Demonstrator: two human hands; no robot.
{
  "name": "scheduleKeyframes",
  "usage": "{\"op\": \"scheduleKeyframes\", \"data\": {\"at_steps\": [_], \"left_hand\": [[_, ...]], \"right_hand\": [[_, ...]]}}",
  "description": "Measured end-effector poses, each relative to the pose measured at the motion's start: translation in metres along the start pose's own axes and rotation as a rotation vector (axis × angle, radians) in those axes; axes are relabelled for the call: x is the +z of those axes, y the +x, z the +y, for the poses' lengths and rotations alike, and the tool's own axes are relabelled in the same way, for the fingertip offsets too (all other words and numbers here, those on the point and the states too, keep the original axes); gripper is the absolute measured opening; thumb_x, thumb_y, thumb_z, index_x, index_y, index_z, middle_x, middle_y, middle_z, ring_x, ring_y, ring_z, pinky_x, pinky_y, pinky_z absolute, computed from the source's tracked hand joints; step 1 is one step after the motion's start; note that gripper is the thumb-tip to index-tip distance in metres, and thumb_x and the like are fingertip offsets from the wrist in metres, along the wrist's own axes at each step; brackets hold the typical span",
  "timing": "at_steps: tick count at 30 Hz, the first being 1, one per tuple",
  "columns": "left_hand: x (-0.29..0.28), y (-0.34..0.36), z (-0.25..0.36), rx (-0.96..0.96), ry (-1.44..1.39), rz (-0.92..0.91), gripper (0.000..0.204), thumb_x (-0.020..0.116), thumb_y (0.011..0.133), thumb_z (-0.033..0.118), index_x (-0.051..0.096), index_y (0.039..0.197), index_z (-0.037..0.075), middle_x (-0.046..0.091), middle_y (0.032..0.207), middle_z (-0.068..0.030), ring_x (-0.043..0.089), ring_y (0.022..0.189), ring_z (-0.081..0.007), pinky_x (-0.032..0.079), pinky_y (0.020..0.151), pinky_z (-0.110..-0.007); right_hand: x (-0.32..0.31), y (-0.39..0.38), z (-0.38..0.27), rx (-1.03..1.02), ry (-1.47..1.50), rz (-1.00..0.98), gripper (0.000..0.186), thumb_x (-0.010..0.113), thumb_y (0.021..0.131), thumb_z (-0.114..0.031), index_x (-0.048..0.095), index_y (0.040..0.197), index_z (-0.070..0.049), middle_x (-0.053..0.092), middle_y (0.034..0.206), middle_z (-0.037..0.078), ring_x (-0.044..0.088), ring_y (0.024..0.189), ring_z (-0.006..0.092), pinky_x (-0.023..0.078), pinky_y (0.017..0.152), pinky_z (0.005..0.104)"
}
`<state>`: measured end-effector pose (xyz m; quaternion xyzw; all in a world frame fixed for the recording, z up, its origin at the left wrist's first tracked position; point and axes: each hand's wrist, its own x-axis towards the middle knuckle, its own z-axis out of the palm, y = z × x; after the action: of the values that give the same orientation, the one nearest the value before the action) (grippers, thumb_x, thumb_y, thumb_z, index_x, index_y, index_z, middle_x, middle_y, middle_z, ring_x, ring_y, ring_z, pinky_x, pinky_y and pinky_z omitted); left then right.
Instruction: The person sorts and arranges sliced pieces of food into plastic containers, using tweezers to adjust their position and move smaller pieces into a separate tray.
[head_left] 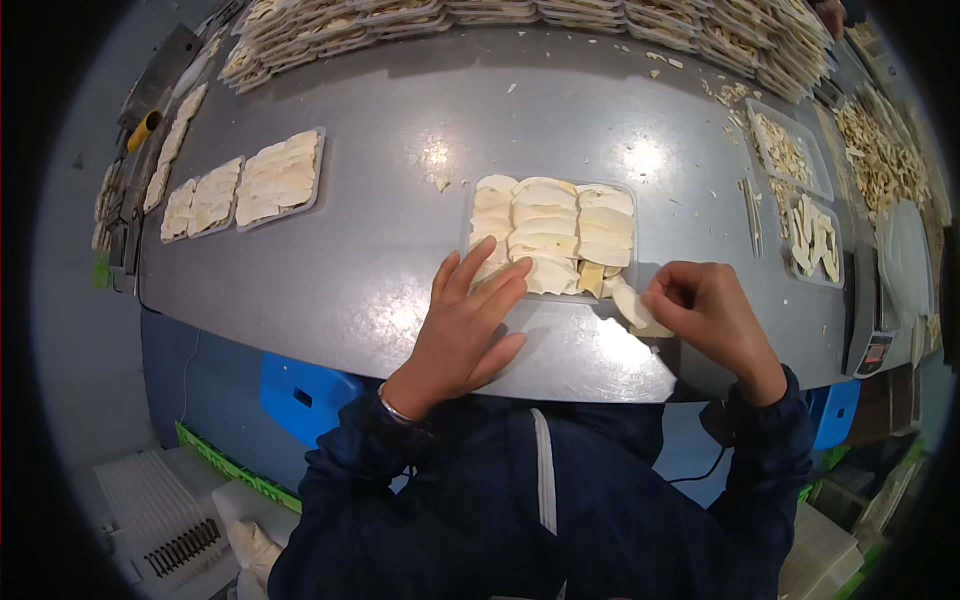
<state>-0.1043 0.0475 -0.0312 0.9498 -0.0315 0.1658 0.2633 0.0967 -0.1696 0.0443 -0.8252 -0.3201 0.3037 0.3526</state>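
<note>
Just at the tray [635, 222], a pale slice [629, 307] in the pinch of right fingers [674, 313]; left fingers [466, 272] apart.

1. From my end I've got the left hand [462, 325] spread over a clear tray [636, 212] of overlapping pale slices [545, 215].
2. My right hand [705, 305] pinches a loose slice [625, 303] by the tray's near-right corner.
3. Loads of stacked trays [490, 12] across the table [400, 260].

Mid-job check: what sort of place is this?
Probably a food-packing workroom: pale slices lie in rows in a clear tray, stacks of filled trays line the far side of the metal table, and an apparent scale stands at right.
</note>
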Motion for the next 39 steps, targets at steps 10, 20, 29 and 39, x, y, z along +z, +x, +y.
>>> {"op": "scheduleKeyframes", "data": {"at_steps": [10, 20, 29, 39], "left_hand": [[0.0, 0.003, 0.0, -0.04, -0.037, -0.001, 0.063, 0.071, 0.081, 0.024, 0.047, 0.135, 0.001, 0.046, 0.148, -0.0127, 0.029, 0.143, -0.0403, 0.021, 0.115, -0.057], [-0.001, 0.003, 0.002, -0.056, -0.073, -0.001, 0.068, 0.071, 0.082, 0.024, 0.043, 0.139, 0.0, 0.045, 0.148, -0.0137, 0.03, 0.143, -0.042, 0.023, 0.113, -0.058], [0.0, 0.002, 0.001, -0.062, -0.088, 0.003, 0.07, 0.07, 0.083, 0.026, 0.041, 0.142, 0.0, 0.045, 0.149, -0.0133, 0.029, 0.143, -0.0417, 0.022, 0.114, -0.057], [-0.001, 0.003, 0.001, -0.055, -0.092, 0.009, 0.068, 0.07, 0.084, 0.026, 0.043, 0.14, -0.001, 0.046, 0.148, -0.0138, 0.03, 0.143, -0.0419, 0.023, 0.113, -0.058]], "right_hand": [[0.021, 0.025, -0.019, -0.185, -0.335, 0.058, 0.013, 0.068, 0.077, -0.012, 0.067, 0.072, 0.0, 0.061, 0.059, 0.013, 0.062, 0.052, 0.0282, 0.049, 0.054, 0.0342], [0.03, 0.03, -0.023, -0.158, -0.423, 0.069, 0.013, 0.07, 0.078, -0.014, 0.069, 0.073, -0.002, 0.065, 0.062, 0.012, 0.065, 0.056, 0.0287, 0.052, 0.056, 0.0344], [0.038, 0.03, -0.02, -0.144, -0.413, 0.074, 0.014, 0.07, 0.078, -0.015, 0.068, 0.073, -0.002, 0.065, 0.062, 0.012, 0.065, 0.056, 0.0292, 0.052, 0.056, 0.0344], [0.052, 0.028, -0.012, -0.163, -0.361, 0.182, 0.015, 0.07, 0.081, -0.012, 0.068, 0.078, 0.003, 0.06, 0.057, 0.012, 0.057, 0.047, 0.0154, 0.045, 0.049, 0.0291]]}}
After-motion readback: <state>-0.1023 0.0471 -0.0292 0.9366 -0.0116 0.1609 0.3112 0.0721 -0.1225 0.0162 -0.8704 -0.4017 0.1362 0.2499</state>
